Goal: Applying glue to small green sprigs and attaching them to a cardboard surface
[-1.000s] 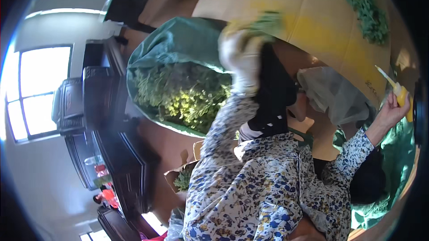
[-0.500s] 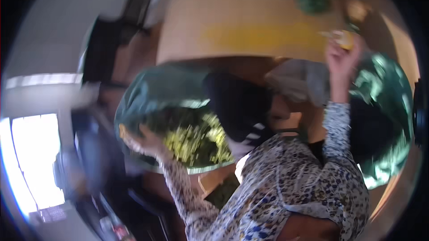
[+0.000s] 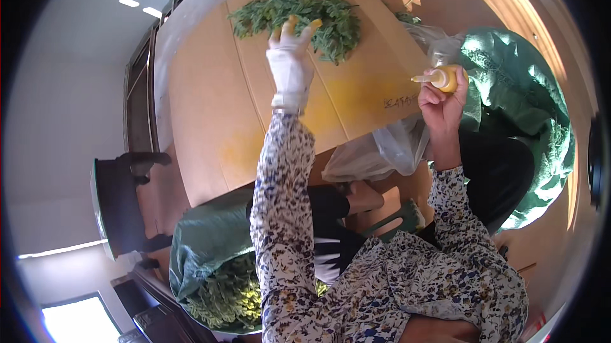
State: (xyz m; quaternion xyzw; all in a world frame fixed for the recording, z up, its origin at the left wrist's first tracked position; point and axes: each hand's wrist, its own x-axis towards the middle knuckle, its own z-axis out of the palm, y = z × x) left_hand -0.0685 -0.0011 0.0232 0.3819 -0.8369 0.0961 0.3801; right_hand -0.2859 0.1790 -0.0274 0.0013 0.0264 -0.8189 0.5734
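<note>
My left hand [image 3: 291, 69], in a white glove with yellow-stained fingertips, reaches over a cardboard sheet [image 3: 210, 101]. Its fingers are apart at the near edge of a pile of green leafy sprigs [image 3: 334, 21], and I see nothing held in them. My bare right hand [image 3: 441, 111] is closed round a small yellow squeeze bottle [image 3: 450, 79] with a narrow nozzle that points left. The bottle is held above the cardboard's right edge. A yellow stain [image 3: 356, 98] spreads over the cardboard between the hands.
A green sack [image 3: 210, 235] holding green and yellowish sprigs stands at lower left, partly behind my left arm. Another green sack [image 3: 519, 56] lies at right. Clear plastic bags [image 3: 398, 146] hang by the cardboard's near edge. A black chair [image 3: 124, 200] stands at left.
The view has turned. My left hand has gone from beside the sprig-filled sack to the pile on the cardboard. My right hand still holds the bottle.
</note>
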